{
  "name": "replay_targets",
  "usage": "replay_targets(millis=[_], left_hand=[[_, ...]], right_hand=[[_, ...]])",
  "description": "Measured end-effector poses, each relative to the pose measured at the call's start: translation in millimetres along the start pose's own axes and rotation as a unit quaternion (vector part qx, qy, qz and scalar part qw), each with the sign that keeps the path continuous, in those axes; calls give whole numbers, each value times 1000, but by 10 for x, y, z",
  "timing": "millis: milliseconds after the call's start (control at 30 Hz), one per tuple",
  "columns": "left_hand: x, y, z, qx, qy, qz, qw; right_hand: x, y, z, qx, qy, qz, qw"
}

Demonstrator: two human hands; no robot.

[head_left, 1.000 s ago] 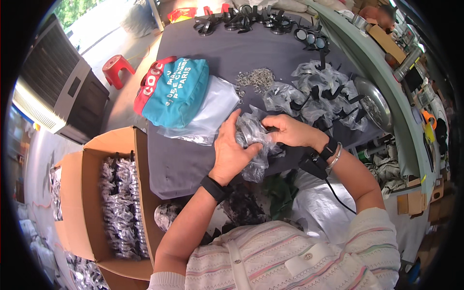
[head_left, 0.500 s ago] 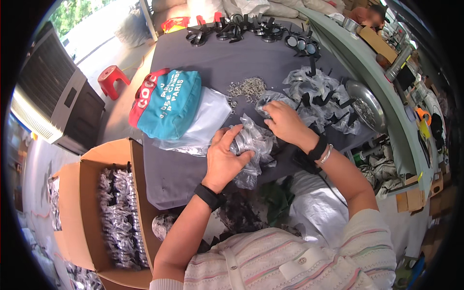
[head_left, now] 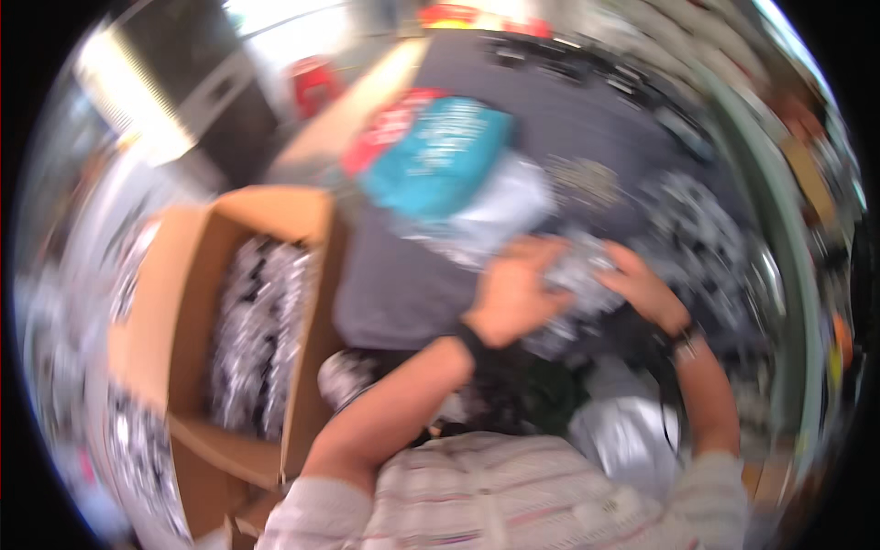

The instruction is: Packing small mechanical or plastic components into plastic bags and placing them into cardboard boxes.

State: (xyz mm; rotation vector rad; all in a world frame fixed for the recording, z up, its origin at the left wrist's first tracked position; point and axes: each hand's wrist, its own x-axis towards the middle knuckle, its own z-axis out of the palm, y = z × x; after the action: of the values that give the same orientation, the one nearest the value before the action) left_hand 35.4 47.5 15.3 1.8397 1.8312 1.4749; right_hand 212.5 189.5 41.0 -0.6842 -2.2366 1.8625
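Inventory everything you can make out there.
Table: 1, dark grey, centre
Bag: 1, teal and red, table's left
Plastic sheets: uncountable, whitish, beside bag
Small parts: one pile, greyish, mid-table
Blurred pieces: several, black, table's far edge
Wrapped pieces: several, clear and black, table's right
Large carton: 1, brown, left of table
Wrapped items: many, silvery, inside carton
Stool: 1, red, upper left
Large unit: 1, dark, upper left
Plastic bundle: 1, clear, between hands
Left hand: 1, bare, bundle's left
Right hand: 1, bare, bundle's right

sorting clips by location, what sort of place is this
Probably a workshop or packing area: a cardboard box full of shiny, wrapped-looking pieces, a grey table with a heap of small parts, and crumpled clear plastic being handled.
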Motion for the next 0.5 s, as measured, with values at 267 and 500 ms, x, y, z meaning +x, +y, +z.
replay_targets(millis=[267,500], left_hand=[[-24,196,49,131,-58,-45,989],[-58,56,28,60,-32,-50,996]], right_hand=[[-143,-53,88,-20,-2,-8,1000],[-81,62,207,46,4,-41,998]])
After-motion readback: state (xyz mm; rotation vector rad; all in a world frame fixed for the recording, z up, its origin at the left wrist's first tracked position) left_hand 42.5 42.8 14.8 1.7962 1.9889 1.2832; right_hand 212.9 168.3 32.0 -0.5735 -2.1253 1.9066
